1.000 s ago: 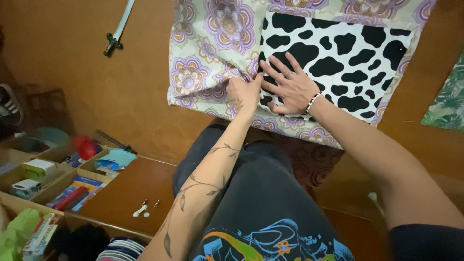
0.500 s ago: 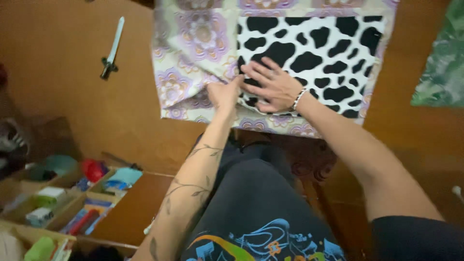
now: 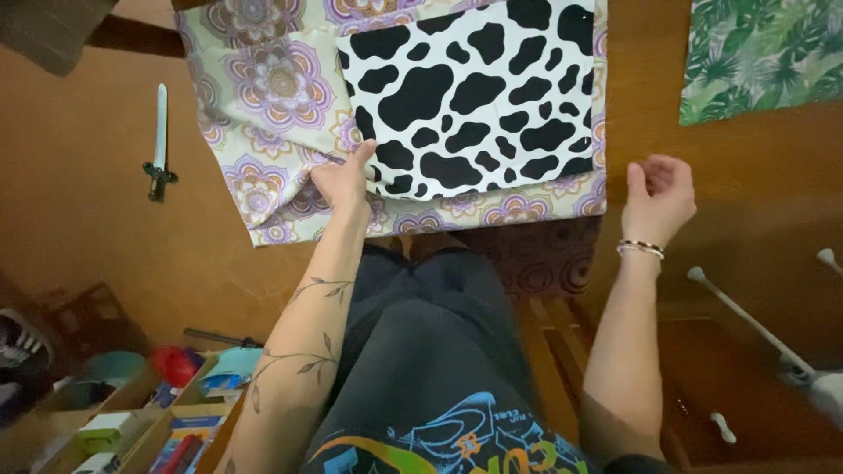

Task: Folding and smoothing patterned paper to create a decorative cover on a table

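Observation:
A black-and-white cow-print fabric piece (image 3: 474, 96) lies on top of a larger floral fabric (image 3: 263, 105) with purple medallions, spread on a brown wooden floor. My left hand (image 3: 344, 178) rests at the cow-print piece's lower left corner, fingers pinching the fabric there. My right hand (image 3: 659, 197) hovers over bare floor to the right of both fabrics, fingers loosely curled, holding nothing. My legs in dark shorts (image 3: 430, 351) fill the bottom middle.
A small sword-shaped tool (image 3: 160, 140) lies on the floor at left. A green leaf-print fabric (image 3: 764, 53) lies at the top right. A wooden box of sewing supplies (image 3: 132, 412) stands at the bottom left. A white rod (image 3: 746, 320) lies at right.
My right hand has lifted off the cow-print fabric and moved right over bare floor. My left hand stays on the fabric's lower left corner. The camera has come closer.

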